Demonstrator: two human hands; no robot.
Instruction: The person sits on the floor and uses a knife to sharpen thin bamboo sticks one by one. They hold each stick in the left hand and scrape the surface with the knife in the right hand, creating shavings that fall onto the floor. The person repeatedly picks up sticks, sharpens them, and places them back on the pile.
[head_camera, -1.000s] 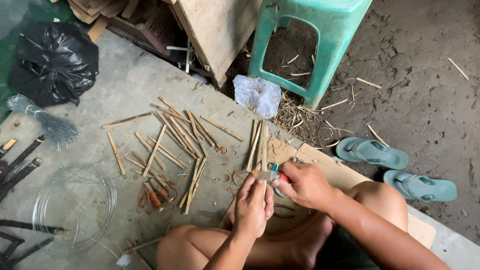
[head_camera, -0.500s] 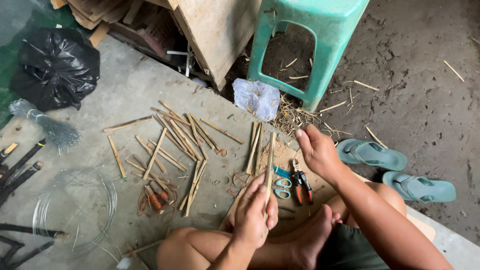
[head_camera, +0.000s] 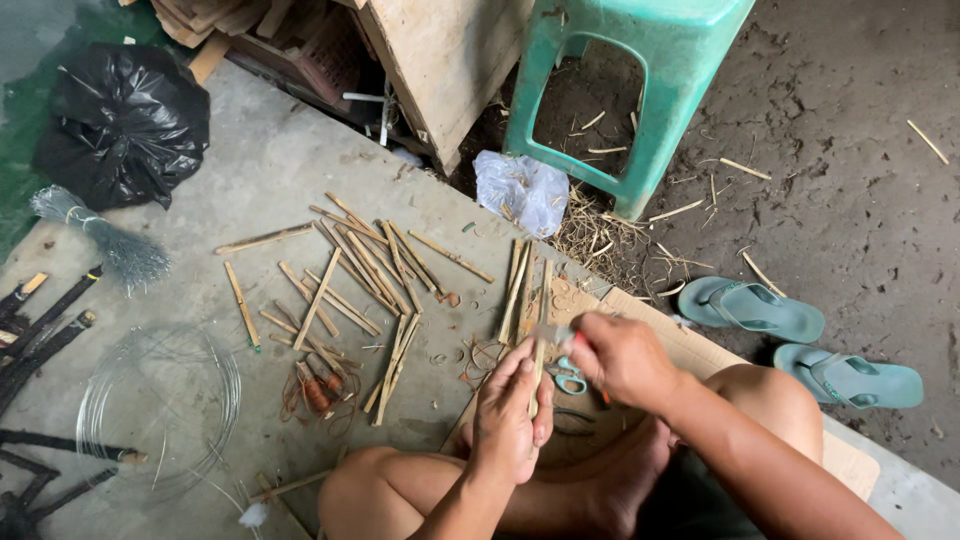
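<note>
I sit on the ground with my legs folded. My left hand (head_camera: 510, 415) grips a thin bamboo stick (head_camera: 543, 310) that points away from me. My right hand (head_camera: 622, 358) is closed on a small red-handled tool (head_camera: 560, 334), and its grey metal tip rests against the stick just above my left hand. Teal-handled scissors (head_camera: 570, 381) lie on the cardboard sheet (head_camera: 700, 345) below my hands. Several cut bamboo sticks (head_camera: 350, 270) are spread over the concrete floor to the left, and a small row of them (head_camera: 518, 280) lies just beyond my hands.
A green plastic stool (head_camera: 640, 90) and a wooden board (head_camera: 450, 50) stand ahead. A crumpled clear plastic bag (head_camera: 520, 190) lies by the stool. Left: black bag (head_camera: 125, 120), wire bundle (head_camera: 100, 235), wire coil (head_camera: 160, 400), dark rods (head_camera: 40, 320). Two green flip-flops (head_camera: 765, 308) lie right.
My right hand reached out to the tools on the cardboard, then came back to the stick holding the small red-handled tool. My left hand kept hold of the stick.
</note>
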